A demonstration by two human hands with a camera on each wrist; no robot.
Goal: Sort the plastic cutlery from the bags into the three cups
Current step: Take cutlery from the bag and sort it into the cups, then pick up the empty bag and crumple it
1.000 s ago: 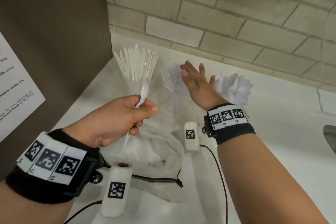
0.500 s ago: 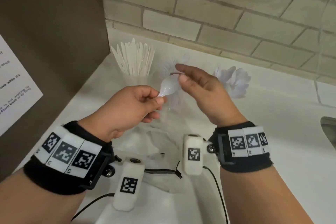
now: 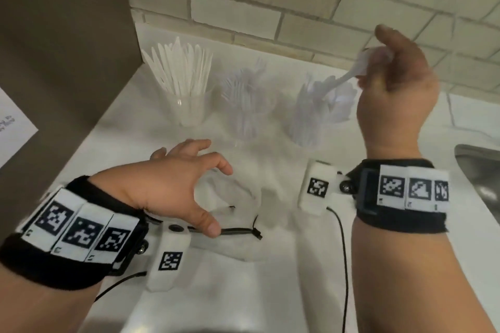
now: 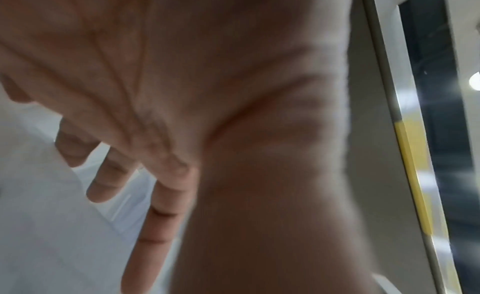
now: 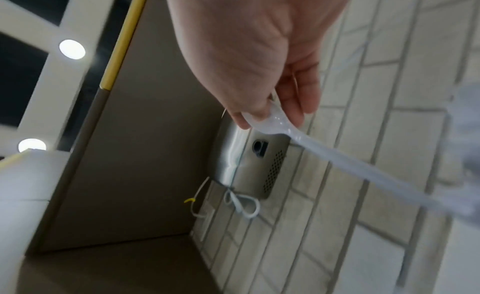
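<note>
Spoon: white plastic spoon (image 3: pixel 349 74) pinched by bowl in my right hand (image 3: pixel 392 89), handle into right clear cup (image 3: pixel 305 127).
Left hand (image 3: pixel 173 184): fingers spread, holding nothing, over clear plastic bag (image 3: pixel 232 240).

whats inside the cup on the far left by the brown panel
The left cup holds a bunch of white plastic knives, standing handle-down with blades fanned above the rim. Their lower ends show only faintly through the clear wall; whether anything else sits at the bottom cannot be told.

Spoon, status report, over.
Right hand pinches spoon by its bowl, handle down at spoon cup. Left hand open over bag. Nothing in the way.
</note>
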